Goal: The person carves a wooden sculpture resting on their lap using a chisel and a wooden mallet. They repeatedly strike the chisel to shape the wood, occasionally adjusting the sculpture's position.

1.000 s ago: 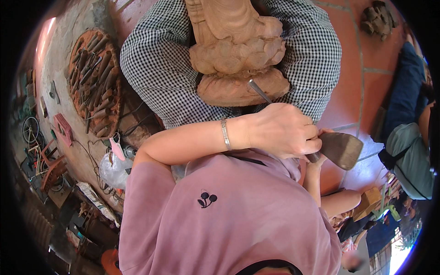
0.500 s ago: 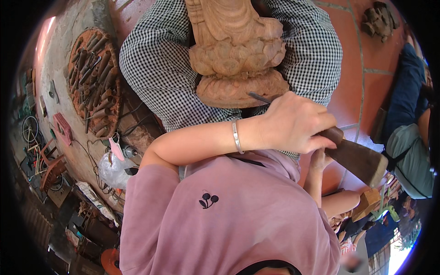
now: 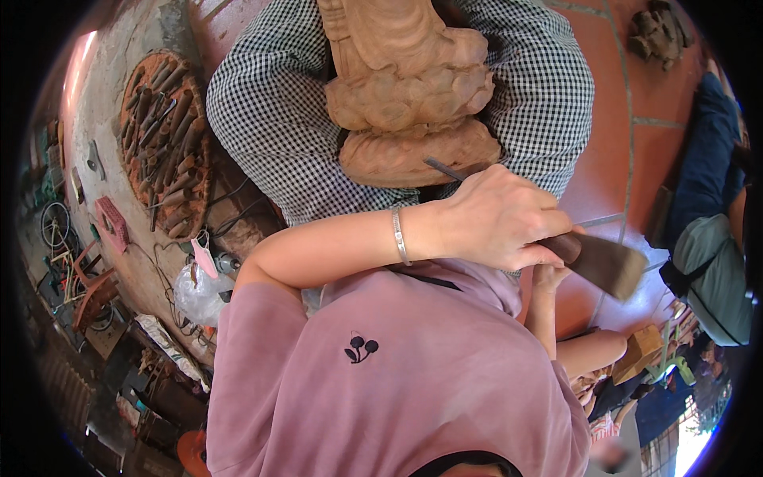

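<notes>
A carved wooden statue (image 3: 409,95) with a petal-like base lies between my knees in checked trousers. My left hand (image 3: 497,219), with a silver bracelet at the wrist, is closed round a chisel (image 3: 442,168). The dark metal blade points at the lower edge of the base, and its round wooden handle end (image 3: 566,247) sticks out on the other side. Partly hidden below it, my right hand (image 3: 548,278) is closed on a wooden mallet (image 3: 610,267). The mallet, slightly blurred, is close to the chisel's handle end; whether they touch, I cannot tell. Its grip is covered.
On the left, a round tray (image 3: 205,213) of wood shavings bears several chisels. A pink mask (image 3: 203,258), a clear plastic bag (image 3: 199,296), cables and a pink block (image 3: 111,222) lie near it. Wood pieces (image 3: 658,36) lie far right on tiles; another person's legs (image 3: 699,175) are at the right.
The mallet has moved left and up, nearer to the chisel's handle end. My left hand and the chisel have shifted slightly left; the statue has barely moved.
</notes>
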`<state>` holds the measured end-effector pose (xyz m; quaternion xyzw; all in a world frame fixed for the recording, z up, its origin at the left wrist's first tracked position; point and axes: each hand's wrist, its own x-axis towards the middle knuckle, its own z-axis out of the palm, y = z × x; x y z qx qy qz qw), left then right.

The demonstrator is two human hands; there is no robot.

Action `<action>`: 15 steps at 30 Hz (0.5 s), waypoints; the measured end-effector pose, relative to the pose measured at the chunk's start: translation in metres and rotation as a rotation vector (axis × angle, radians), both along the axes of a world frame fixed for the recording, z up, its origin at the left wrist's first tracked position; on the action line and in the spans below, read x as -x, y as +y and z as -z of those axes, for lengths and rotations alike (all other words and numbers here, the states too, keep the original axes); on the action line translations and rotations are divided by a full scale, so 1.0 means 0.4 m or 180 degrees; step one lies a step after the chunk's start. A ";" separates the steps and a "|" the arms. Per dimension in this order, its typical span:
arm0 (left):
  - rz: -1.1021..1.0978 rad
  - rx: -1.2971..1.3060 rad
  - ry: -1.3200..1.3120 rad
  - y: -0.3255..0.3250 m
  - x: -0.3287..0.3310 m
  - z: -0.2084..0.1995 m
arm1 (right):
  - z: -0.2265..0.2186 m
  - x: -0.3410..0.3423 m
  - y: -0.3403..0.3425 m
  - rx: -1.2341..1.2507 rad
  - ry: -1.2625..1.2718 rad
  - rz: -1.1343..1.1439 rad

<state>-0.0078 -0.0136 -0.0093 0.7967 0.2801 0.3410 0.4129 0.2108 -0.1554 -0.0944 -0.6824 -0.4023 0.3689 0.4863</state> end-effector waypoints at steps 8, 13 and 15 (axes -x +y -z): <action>0.0082 -0.0004 -0.0153 -0.007 0.007 0.001 | 0.016 -0.024 -0.014 -0.0249 0.0030 -0.0305; 0.0196 -0.0078 -0.0072 -0.004 0.016 -0.004 | 0.045 -0.042 -0.029 0.0104 -0.0126 -0.0259; 0.0190 -0.0085 -0.0199 -0.001 0.015 -0.003 | 0.013 -0.005 -0.015 -0.0259 0.0541 -0.0152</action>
